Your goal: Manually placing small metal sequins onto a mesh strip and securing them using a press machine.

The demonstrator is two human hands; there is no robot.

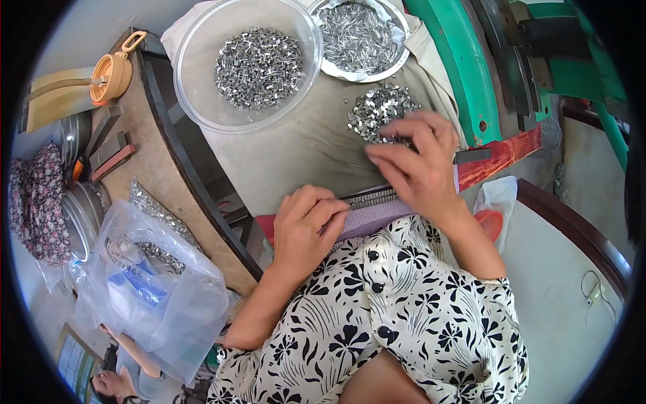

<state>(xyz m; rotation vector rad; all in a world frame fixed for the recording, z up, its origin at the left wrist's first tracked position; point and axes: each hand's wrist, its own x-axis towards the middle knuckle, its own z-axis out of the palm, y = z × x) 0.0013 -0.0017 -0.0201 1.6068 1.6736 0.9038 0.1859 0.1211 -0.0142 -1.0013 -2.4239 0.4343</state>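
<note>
My left hand (306, 225) rests curled on the near end of a purple grooved tray (377, 214), fingers bent over its edge. My right hand (417, 165) lies across the far part of that tray, fingertips touching a loose heap of small shiny metal pieces (380, 108) on the beige cloth (303, 148). A row of thin metal pins (370, 197) shows in the tray between my hands. Whether the right fingers pinch any pieces is hidden.
A clear plastic bowl (195, 81) of small metal parts and a foil-lined dish (363, 37) of thin pins stand at the back. A green machine frame (464, 74) rises on the right. A plastic bag (148, 289), an orange lid (111, 74) and a metal pot (81, 215) lie left.
</note>
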